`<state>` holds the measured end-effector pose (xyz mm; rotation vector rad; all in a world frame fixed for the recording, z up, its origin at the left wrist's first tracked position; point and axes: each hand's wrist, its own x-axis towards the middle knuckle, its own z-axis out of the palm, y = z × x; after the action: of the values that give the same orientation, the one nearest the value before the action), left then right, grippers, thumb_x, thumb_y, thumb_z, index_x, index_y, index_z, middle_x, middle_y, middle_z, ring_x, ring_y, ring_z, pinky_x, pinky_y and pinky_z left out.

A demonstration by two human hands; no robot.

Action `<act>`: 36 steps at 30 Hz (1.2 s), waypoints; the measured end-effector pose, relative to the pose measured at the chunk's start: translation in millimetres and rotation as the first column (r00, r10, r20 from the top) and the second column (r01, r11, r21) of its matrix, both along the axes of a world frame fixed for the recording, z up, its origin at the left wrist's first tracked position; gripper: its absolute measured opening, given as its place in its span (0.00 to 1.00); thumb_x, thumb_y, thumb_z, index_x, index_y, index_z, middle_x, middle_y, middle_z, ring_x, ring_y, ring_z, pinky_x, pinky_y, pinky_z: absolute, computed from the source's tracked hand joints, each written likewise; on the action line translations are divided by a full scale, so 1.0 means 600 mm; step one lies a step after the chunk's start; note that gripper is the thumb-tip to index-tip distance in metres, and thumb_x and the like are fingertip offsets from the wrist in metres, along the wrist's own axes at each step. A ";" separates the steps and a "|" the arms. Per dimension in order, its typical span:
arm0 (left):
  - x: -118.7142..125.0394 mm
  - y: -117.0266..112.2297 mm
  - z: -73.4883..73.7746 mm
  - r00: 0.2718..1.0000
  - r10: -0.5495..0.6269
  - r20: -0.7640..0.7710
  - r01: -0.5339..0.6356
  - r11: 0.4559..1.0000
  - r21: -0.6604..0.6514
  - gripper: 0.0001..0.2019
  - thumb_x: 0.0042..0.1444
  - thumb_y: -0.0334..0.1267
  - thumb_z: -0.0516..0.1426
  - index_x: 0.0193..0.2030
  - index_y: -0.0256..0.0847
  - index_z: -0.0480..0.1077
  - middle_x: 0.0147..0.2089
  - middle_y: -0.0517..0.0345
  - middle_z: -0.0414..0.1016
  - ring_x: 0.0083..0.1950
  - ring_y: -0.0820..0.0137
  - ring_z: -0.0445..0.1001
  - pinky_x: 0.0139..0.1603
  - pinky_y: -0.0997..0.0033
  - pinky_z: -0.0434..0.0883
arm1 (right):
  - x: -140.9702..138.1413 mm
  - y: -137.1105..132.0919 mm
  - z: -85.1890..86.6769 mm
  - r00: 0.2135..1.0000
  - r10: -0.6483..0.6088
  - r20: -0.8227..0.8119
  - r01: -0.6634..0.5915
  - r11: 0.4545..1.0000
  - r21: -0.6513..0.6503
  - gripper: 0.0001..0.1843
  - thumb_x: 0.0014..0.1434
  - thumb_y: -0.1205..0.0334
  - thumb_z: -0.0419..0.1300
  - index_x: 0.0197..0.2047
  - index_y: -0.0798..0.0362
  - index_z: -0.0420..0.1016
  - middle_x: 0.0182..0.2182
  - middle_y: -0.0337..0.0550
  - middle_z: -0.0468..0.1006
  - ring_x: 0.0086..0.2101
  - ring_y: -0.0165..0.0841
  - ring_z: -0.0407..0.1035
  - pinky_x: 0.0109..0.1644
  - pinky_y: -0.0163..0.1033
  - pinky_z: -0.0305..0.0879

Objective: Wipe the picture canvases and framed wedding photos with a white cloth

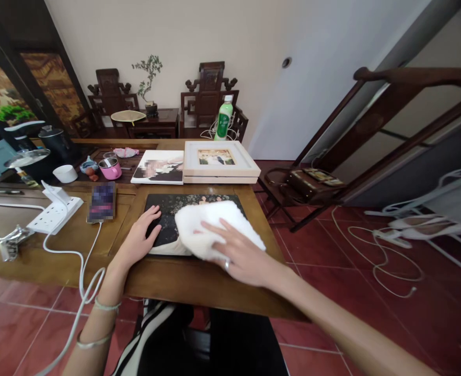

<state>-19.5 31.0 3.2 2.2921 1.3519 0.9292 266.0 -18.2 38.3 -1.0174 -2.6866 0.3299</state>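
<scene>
A dark photo panel [168, 219] lies flat on the wooden table [163, 279] in front of me. My left hand [138, 237] rests open on its left edge, fingers spread flat. My right hand [240, 253] lies palm down, fingers stretched out, pressing a white cloth [210, 224] onto the panel's right half. The cloth hides much of the picture.
Behind the panel lie a canvas photo [159, 167] and a light wooden framed picture [219, 161]. A phone [102, 201] with a white cable, a power strip [55, 213], a pink pot [110, 168] and a white cup [65, 173] sit at left. A green bottle [224, 119] stands behind. Cables [379, 250] trail on the red floor at right.
</scene>
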 end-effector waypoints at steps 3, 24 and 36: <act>0.000 0.000 0.000 1.000 -0.005 0.007 0.005 1.000 0.000 0.18 0.64 0.42 0.50 0.56 0.35 0.67 0.66 0.42 0.63 0.68 0.60 0.59 0.69 0.51 0.56 | 0.005 0.089 -0.012 0.992 -0.120 -0.034 0.122 0.990 0.065 0.17 0.66 0.62 0.48 0.52 0.56 0.74 0.63 0.56 0.63 0.65 0.44 0.52 0.68 0.62 0.43; 0.002 0.001 -0.003 1.000 0.004 0.010 -0.004 1.000 0.022 0.18 0.63 0.40 0.50 0.56 0.35 0.68 0.65 0.42 0.64 0.68 0.60 0.59 0.68 0.51 0.57 | -0.039 -0.083 -0.011 0.987 0.154 -0.041 -0.155 0.988 -0.026 0.20 0.52 0.70 0.57 0.49 0.52 0.75 0.66 0.47 0.60 0.67 0.52 0.41 0.66 0.72 0.35; 0.001 0.000 -0.002 1.000 0.010 -0.021 -0.011 1.000 -0.012 0.23 0.64 0.41 0.48 0.64 0.35 0.61 0.69 0.44 0.58 0.71 0.61 0.52 0.70 0.54 0.53 | -0.046 0.146 -0.020 0.984 -0.167 -0.061 0.174 0.974 0.145 0.18 0.67 0.59 0.48 0.52 0.56 0.73 0.58 0.56 0.70 0.64 0.47 0.53 0.65 0.63 0.47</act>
<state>-19.1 31.1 1.9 2.2936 1.3755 0.9006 238.2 69.7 26.1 -1.1678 -2.5155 0.1154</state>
